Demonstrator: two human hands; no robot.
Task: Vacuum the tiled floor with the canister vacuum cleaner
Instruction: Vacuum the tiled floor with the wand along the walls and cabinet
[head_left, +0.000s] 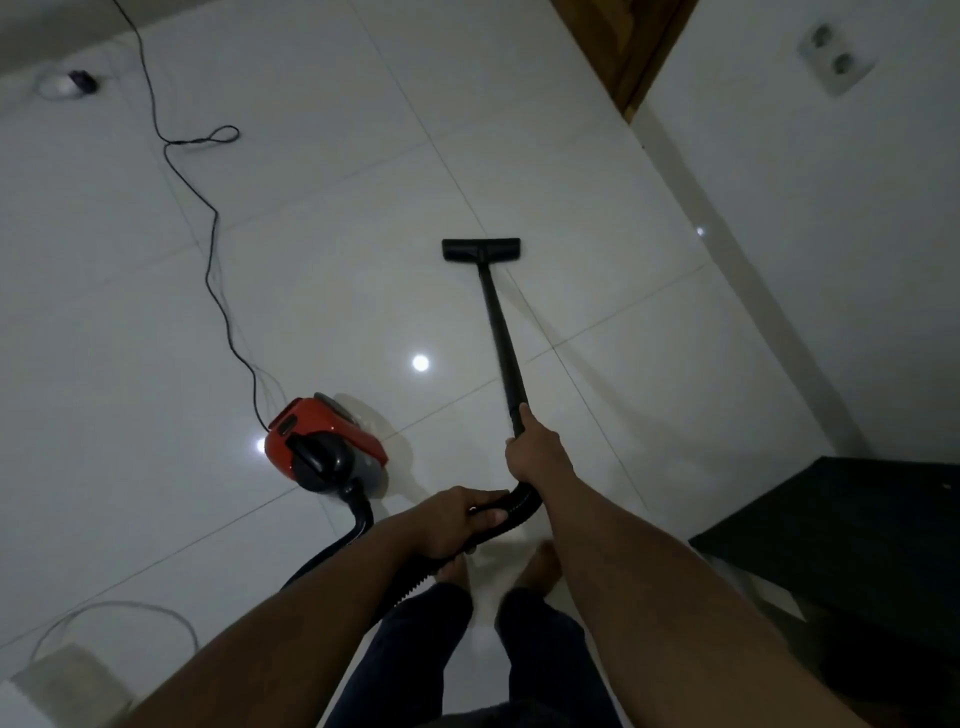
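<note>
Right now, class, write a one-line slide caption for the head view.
Right hand grips the wand, left hand holds the hose, red canister on the tiled floor.

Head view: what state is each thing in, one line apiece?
Floor nozzle: flat on the tiled floor.
Wand: tilted, gripped by the right hand.
Canister vacuum: standing on the floor, left of the person.
Hose: joined to the canister vacuum, held by the left hand.
Power cord: loose across the floor, one loop.
Wall socket: nothing plugged in.

Canister (322, 441), cord (208, 265) on tiled floor (337, 218)
</note>
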